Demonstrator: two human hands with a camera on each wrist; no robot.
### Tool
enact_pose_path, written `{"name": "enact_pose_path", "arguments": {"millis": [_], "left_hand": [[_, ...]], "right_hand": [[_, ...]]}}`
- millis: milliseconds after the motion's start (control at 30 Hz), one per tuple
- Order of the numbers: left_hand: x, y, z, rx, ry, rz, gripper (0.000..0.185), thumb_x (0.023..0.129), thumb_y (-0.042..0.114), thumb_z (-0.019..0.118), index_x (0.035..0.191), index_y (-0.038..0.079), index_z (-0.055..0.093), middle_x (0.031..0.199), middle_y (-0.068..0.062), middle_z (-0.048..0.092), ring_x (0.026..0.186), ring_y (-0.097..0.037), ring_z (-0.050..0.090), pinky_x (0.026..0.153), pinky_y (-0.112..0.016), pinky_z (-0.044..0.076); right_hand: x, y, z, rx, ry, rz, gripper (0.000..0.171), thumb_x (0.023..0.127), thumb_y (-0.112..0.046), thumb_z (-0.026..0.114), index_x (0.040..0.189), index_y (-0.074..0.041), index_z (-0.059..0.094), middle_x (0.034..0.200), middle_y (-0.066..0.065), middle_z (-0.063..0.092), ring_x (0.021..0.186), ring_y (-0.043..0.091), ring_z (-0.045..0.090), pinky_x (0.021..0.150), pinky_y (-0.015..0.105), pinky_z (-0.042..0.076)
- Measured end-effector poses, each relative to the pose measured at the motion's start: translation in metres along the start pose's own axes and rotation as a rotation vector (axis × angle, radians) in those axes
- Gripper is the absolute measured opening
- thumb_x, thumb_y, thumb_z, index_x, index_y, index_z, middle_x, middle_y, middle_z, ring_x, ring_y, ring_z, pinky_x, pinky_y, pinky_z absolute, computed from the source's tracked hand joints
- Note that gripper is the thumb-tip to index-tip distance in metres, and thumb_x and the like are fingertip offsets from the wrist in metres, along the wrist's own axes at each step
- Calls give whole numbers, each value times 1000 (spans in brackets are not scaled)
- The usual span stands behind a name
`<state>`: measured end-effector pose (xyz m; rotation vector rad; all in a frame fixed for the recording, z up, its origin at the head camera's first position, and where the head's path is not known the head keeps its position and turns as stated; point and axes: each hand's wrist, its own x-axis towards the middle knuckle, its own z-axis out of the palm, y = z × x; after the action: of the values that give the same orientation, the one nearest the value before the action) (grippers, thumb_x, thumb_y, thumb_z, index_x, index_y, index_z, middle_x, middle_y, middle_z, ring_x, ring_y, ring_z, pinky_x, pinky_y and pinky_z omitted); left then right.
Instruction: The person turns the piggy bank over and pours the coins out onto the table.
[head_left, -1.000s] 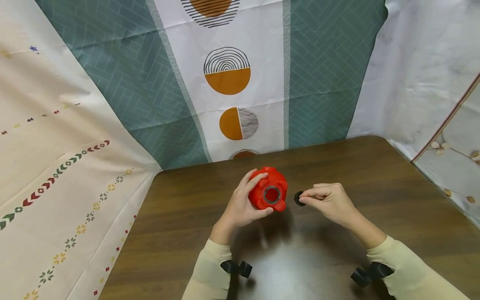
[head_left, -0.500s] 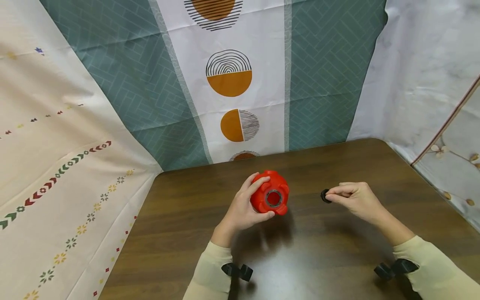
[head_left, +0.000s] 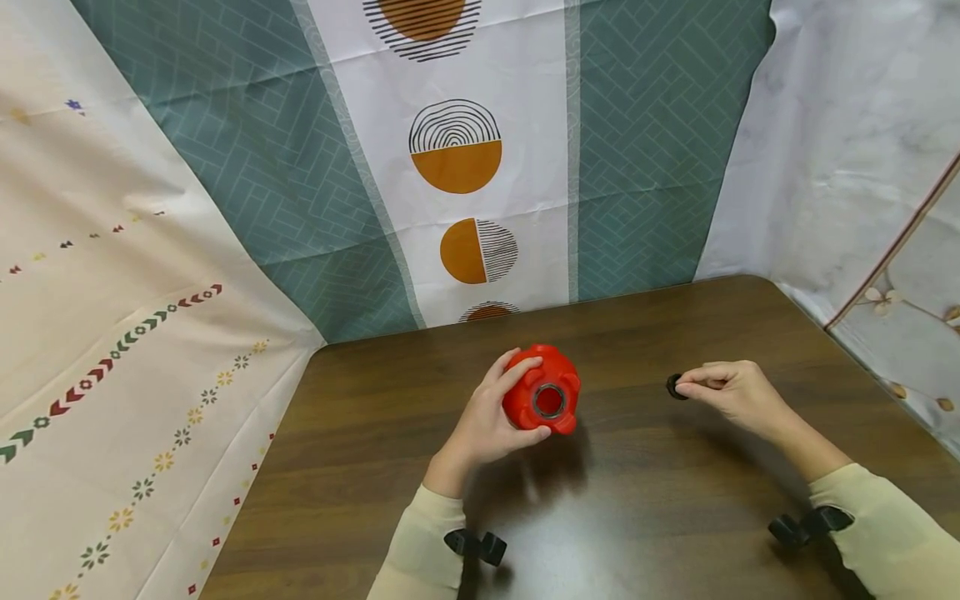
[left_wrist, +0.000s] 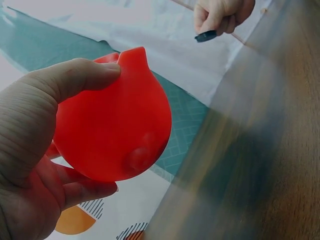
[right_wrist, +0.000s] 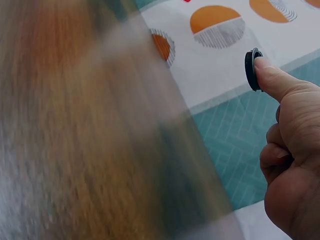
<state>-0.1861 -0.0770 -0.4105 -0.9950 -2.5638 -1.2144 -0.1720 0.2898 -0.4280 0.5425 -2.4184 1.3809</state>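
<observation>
My left hand (head_left: 487, 417) grips a round red plastic piggy bank-like body (head_left: 537, 377) with stubby bumps and a grey-rimmed round hole that faces me in the head view. In the left wrist view the thumb lies over the top of the red body (left_wrist: 115, 125) and the fingers curl beneath it. Off to the right, my right hand (head_left: 738, 398) pinches a small black round plug (head_left: 676, 387) between thumb and fingers. The right wrist view shows this black plug (right_wrist: 253, 70) edge-on at the thumb tip.
Both hands are above a brown wooden table (head_left: 360, 467). A patterned teal and white cloth (head_left: 517, 175) hangs behind its back edge, with a cream cloth (head_left: 172, 400) at the left and a white one (head_left: 817, 167) at the right. Each wrist wears a black camera strap.
My right hand has moved to the right with the black plug, away from the red body. The left hand holds the red body in nearly the same place.
</observation>
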Motion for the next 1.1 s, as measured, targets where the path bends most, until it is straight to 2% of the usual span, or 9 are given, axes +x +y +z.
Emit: {"name": "enact_pose_path", "arguments": {"millis": [167, 400, 500, 633, 733, 967, 1100], "left_hand": [[0, 1, 2, 7, -2, 6, 82, 73, 30, 82, 143, 36, 41, 153, -2, 27, 133, -22, 36, 88, -34, 52], [1, 0, 3, 13, -3, 9, 80, 73, 31, 82, 142, 35, 42, 152, -2, 28, 134, -22, 35, 89, -35, 51], [1, 0, 4, 12, -5, 9, 80, 73, 31, 82, 143, 35, 41, 152, -2, 27, 134, -22, 35, 89, -35, 51], [2, 0, 4, 4, -9, 4, 81, 73, 31, 82, 143, 36, 41, 153, -2, 27, 133, -22, 36, 89, -34, 51], [2, -1, 5, 1, -12, 5, 81, 73, 30, 82, 143, 35, 41, 153, -3, 27, 133, -21, 36, 89, -34, 51], [3, -2, 6, 10, -14, 15, 81, 74, 31, 82, 143, 34, 41, 153, -4, 28, 133, -22, 36, 89, -34, 51], [3, -4, 6, 14, -8, 17, 81, 73, 30, 82, 143, 34, 42, 152, -6, 28, 133, -22, 36, 89, -35, 52]], "right_hand": [[-2, 11, -3, -17, -24, 22, 7, 78, 2, 76, 84, -2, 75, 73, 6, 68, 54, 5, 43, 46, 21, 40], [-2, 26, -7, -15, -73, 84, 7, 81, -5, 75, 88, -3, 75, 82, 10, 72, 62, 5, 52, 52, 19, 47], [-3, 48, -8, -6, -108, 122, 8, 83, -12, 75, 89, -6, 76, 88, 8, 73, 71, 2, 60, 58, 19, 51], [-4, 77, -11, -30, -153, 185, 13, 85, -22, 75, 90, -11, 77, 93, 5, 73, 83, 0, 63, 66, 18, 52], [-6, 83, -13, -41, -167, 218, 16, 86, -25, 74, 92, -10, 77, 94, 5, 73, 85, -1, 62, 67, 18, 52], [-8, 91, -18, 71, -166, 259, 23, 87, -20, 72, 99, -1, 74, 95, 1, 73, 77, 3, 61, 60, 22, 51], [-4, 91, -18, 80, -204, 278, 26, 88, -22, 72, 101, -1, 74, 98, 3, 73, 84, 3, 63, 66, 22, 53]]}}
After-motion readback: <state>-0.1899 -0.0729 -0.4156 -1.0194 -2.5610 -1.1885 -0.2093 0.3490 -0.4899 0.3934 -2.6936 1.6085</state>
